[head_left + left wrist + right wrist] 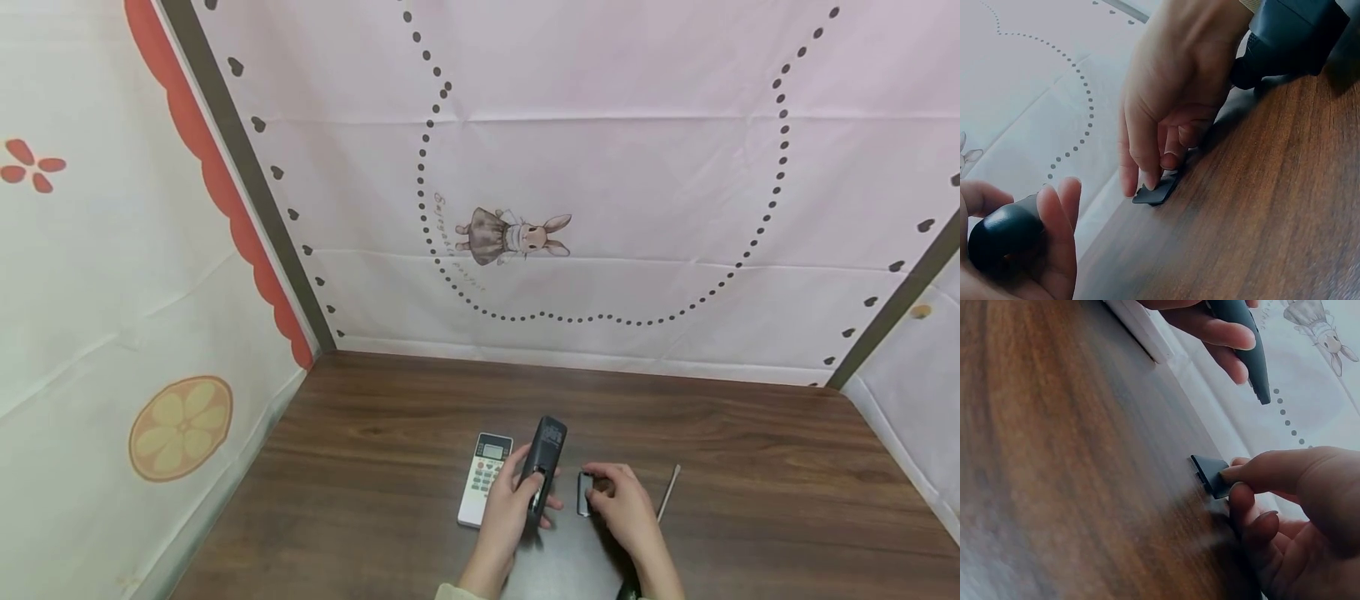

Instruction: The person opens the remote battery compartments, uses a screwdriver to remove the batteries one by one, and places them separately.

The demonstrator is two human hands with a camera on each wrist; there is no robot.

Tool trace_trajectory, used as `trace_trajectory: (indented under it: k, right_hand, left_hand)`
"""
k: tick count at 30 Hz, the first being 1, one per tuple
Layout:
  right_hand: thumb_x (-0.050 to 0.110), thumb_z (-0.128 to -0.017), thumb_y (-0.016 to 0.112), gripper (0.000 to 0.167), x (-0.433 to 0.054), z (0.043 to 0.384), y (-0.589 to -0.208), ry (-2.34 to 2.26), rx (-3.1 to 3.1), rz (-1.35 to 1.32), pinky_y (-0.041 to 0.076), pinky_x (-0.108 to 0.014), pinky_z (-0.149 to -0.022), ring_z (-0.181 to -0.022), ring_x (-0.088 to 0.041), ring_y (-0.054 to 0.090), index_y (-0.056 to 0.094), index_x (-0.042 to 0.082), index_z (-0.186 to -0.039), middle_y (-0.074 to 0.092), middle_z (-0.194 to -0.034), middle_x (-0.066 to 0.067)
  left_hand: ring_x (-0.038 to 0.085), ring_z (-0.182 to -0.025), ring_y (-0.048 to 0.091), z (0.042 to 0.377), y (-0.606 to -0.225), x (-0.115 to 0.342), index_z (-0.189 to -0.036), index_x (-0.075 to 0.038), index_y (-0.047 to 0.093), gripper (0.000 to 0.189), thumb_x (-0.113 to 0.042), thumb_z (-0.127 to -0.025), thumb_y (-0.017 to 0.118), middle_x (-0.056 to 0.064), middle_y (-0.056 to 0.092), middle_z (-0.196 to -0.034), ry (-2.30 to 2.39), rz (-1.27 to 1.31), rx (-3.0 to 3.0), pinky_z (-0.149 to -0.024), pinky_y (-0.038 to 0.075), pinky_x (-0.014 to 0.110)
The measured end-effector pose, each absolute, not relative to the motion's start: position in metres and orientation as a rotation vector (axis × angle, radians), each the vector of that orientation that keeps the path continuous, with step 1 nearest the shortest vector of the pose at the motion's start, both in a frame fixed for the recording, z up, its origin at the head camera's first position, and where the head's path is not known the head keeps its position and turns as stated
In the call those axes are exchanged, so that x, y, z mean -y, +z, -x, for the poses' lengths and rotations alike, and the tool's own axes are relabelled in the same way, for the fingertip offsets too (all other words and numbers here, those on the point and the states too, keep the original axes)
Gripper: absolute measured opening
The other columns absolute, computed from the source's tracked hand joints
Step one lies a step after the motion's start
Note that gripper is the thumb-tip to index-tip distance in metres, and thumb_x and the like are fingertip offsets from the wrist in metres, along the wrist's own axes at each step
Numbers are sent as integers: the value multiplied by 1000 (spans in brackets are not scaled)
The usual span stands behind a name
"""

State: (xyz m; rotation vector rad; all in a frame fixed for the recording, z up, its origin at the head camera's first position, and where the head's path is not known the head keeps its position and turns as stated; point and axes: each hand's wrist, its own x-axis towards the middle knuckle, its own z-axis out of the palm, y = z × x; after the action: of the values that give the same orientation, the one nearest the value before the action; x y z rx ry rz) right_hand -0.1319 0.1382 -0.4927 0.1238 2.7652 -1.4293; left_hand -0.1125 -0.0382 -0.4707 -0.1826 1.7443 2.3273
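My left hand grips a black remote control, its back turned up and the battery compartment uncovered near the thumb. What lies inside the compartment is too small to tell. To the right, my right hand pinches a small black battery cover between thumb and fingers, at or just above the tabletop. The cover shows a small tab along one edge in the right wrist view. In the left wrist view, the remote's rounded end pokes out between the left fingers.
A white remote control with a small screen lies face up on the brown wooden table, partly behind the left hand. Right of the right hand lies a thin, light-coloured stick. Patterned cloth walls enclose the table.
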Motion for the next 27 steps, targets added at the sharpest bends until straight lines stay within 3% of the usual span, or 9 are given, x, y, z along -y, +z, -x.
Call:
trace_trajectory:
  k: [10,18,27]
  right_hand:
    - [8,-77,63,35,-137,129,-488,-1545,-2631,-168,44,-30,-47,-63,-15,52,60,16,-111,51,-103,-6]
    - [18,-81,63,30,-135,126,-474,-1456,-2754,-153,44,-27,-52,-70,-11,55,60,16,-111,54,-108,-3]
    - [19,-81,63,19,-117,118,-457,-1476,-2747,32,41,-26,-55,-64,-10,52,63,18,-100,56,-76,4]
  left_hand:
    - [26,-72,64,114,-477,39,-139,-15,28,53,-19,-90,50,15,60,-110,2301,193,-1756,-51,50,33]
    - [26,-70,64,111,-472,38,-136,-16,32,50,-21,-89,51,16,60,-109,2303,164,-1791,-50,50,31]
    - [27,-70,63,110,-473,37,-135,-15,34,51,-30,-89,52,15,61,-105,2312,169,-1810,-47,49,29]
